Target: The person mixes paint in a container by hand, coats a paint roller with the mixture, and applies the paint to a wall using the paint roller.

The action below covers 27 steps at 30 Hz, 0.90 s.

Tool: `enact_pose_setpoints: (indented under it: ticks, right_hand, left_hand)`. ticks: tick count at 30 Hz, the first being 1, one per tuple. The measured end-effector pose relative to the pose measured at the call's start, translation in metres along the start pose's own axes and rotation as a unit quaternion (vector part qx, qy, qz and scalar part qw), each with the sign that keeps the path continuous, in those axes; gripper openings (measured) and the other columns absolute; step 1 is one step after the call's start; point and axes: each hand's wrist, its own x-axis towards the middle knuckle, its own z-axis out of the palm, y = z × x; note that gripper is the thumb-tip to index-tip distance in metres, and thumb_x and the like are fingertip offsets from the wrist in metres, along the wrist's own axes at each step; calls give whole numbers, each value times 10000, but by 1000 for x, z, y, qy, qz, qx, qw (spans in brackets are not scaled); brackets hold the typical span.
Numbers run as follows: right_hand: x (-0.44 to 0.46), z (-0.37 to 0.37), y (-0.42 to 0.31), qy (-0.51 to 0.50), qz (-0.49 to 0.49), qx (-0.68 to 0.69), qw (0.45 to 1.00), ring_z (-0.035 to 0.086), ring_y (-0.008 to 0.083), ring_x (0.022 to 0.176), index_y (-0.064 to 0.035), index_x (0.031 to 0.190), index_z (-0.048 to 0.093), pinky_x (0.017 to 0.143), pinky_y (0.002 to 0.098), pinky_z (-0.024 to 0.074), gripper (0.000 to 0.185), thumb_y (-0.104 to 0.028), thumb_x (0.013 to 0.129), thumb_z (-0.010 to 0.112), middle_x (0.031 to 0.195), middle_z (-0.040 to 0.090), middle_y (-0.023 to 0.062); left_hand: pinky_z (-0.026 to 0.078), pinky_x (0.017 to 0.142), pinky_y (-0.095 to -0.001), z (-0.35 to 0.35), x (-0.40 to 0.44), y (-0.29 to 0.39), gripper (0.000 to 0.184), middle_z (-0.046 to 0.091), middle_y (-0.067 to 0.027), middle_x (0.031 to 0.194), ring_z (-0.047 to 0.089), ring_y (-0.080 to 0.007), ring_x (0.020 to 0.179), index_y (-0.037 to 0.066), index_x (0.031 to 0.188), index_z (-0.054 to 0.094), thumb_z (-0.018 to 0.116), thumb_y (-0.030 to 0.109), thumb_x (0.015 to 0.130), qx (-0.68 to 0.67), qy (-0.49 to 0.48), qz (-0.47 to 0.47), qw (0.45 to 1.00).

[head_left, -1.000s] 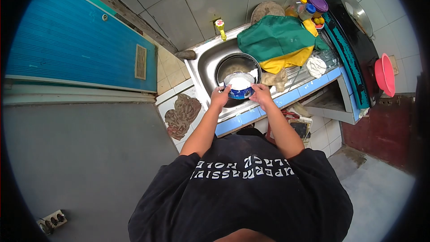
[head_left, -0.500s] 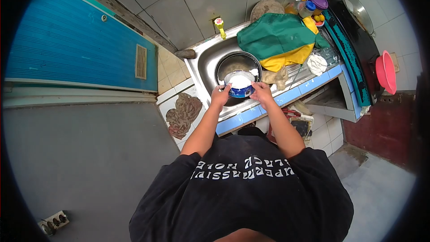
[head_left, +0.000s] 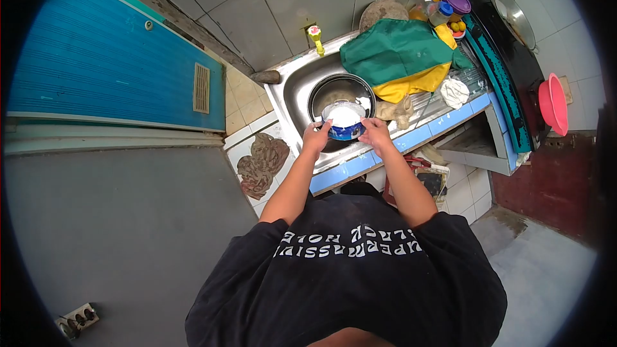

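A black shirt (head_left: 347, 218) is nearest. Past it, the left hand (head_left: 315, 139) and the right hand (head_left: 375, 134) each have a grip pinched on a blue tub (head_left: 347, 133), one at each side of its near edge. The tub, with white stuff (head_left: 345, 115) in it, is between the two grips. It is over the near side of a black pot (head_left: 334, 83) in the sink (head_left: 297, 93). Farther back are a green cloth (head_left: 395, 51) and a yellow tap (head_left: 315, 35).

Sink (head_left: 294, 93) of smooth, shiny metal; cloth (head_left: 385, 51), satiny.
Pot (head_left: 340, 85): dark, glossy inside. Blue bowl (head_left: 347, 132): smooth, white-smeared. Tiles (head_left: 443, 124) along front edge of worktop (head_left: 425, 104): glazed. Rag (head_left: 268, 153) beside sink's left edge: matt, crumpled.
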Motion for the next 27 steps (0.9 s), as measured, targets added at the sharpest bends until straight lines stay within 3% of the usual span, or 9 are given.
enact_pose_setpoints:
  ticks: [11, 13, 19, 27]
  right_hand:
    - [-8, -5, 6, -17, -23, 18, 999, 610, 151, 721, -8, 1251, 544, 704, 317, 603, 433, -275, 953, 711, 861, 566, 43]
    - [-8, -9, 12, -30, -29, 28, 999, 633, 162, 762, -13, 1318, 503, 726, 316, 603, 465, -236, 959, 696, 922, 603, 74]
    - [-14, -17, 16, -52, -79, 54, 994, 668, 194, 875, -27, 1400, 439, 768, 329, 601, 507, -142, 962, 666, 1133, 632, 136]
    - [-23, -30, 10, -52, -107, 59, 991, 650, 219, 970, -45, 1429, 414, 863, 381, 583, 541, -90, 949, 661, 1137, 622, 114]
  left_hand:
    - [589, 814, -334, -2, -19, 8, 596, 666, -196, 1158, 693, -222, 971, -72, 1300, 541, 785, 285, 891, -20, -7, 16, 1000]
    - [575, 914, -349, -4, -30, 15, 634, 625, -211, 1236, 670, -235, 1047, -53, 1386, 466, 755, 267, 921, 8, -33, 22, 999]
    - [553, 945, -338, -3, -34, 8, 663, 660, -189, 1191, 673, -230, 1035, 10, 1453, 396, 749, 172, 916, -7, -65, 50, 997]
    - [560, 947, -350, 6, -42, 5, 678, 678, -157, 1150, 676, -217, 1029, 22, 1475, 363, 740, 113, 918, -51, -96, 81, 991]
